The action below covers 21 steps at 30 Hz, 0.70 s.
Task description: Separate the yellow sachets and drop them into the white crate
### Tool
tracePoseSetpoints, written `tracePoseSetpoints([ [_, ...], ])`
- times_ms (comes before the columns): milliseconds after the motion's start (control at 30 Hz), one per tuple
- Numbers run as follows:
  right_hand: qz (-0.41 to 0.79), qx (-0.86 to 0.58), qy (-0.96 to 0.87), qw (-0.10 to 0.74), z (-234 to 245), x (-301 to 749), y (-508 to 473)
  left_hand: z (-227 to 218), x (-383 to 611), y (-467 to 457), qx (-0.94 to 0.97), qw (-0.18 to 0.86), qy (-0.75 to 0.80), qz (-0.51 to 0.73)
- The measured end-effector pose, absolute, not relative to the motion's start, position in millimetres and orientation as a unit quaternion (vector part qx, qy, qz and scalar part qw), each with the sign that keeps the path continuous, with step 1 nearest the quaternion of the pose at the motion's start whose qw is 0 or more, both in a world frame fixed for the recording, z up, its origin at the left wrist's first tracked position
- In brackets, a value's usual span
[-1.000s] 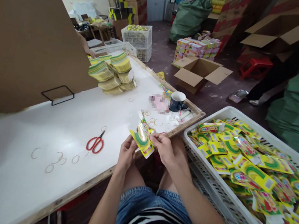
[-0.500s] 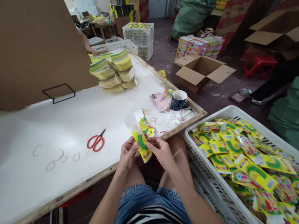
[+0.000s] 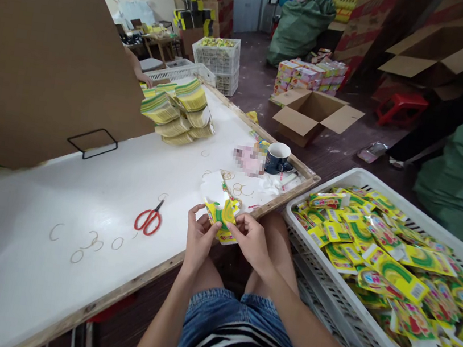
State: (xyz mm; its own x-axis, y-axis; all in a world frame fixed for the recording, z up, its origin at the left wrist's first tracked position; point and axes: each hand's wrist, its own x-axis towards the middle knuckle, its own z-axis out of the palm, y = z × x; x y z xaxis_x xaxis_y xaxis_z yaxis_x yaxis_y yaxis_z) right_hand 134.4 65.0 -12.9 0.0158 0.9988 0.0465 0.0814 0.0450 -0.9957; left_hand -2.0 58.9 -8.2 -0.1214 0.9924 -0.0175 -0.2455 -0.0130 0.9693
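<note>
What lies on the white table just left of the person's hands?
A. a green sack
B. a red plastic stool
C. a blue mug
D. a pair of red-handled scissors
D: the pair of red-handled scissors lies on the white table left of the left hand, which together with the right hand grips a yellow and green packet.

Both hands — left hand [image 3: 199, 238], right hand [image 3: 253, 240] — pinch yellow-green packets [image 3: 222, 215] over the white table's [image 3: 80, 204] edge.

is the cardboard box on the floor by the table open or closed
Open. The box has its flaps spread outward, and its inside shows, seemingly empty.
</note>
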Motion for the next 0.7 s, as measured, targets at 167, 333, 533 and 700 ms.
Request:
tracePoseSetpoints([
  [167, 0.466, -0.484, -0.563, 0.481, -7, 140, 64, -1, -6, 53, 0.424, 0.537, 0.446, 0.576],
  [333, 0.493, -0.452, -0.568, 0.479, 0, 147, 66, 3, -7, 49, 0.433, 0.54, 0.434, 0.577],
  [533, 0.528, -0.4, -0.588, 0.464, 0, 152, 62, 11, -15, 44, 0.465, 0.582, 0.408, 0.528],
  [700, 0.548, -0.362, -0.632, 0.411, 0, 160, 59, 13, -26, 40, 0.476, 0.642, 0.371, 0.473],
])
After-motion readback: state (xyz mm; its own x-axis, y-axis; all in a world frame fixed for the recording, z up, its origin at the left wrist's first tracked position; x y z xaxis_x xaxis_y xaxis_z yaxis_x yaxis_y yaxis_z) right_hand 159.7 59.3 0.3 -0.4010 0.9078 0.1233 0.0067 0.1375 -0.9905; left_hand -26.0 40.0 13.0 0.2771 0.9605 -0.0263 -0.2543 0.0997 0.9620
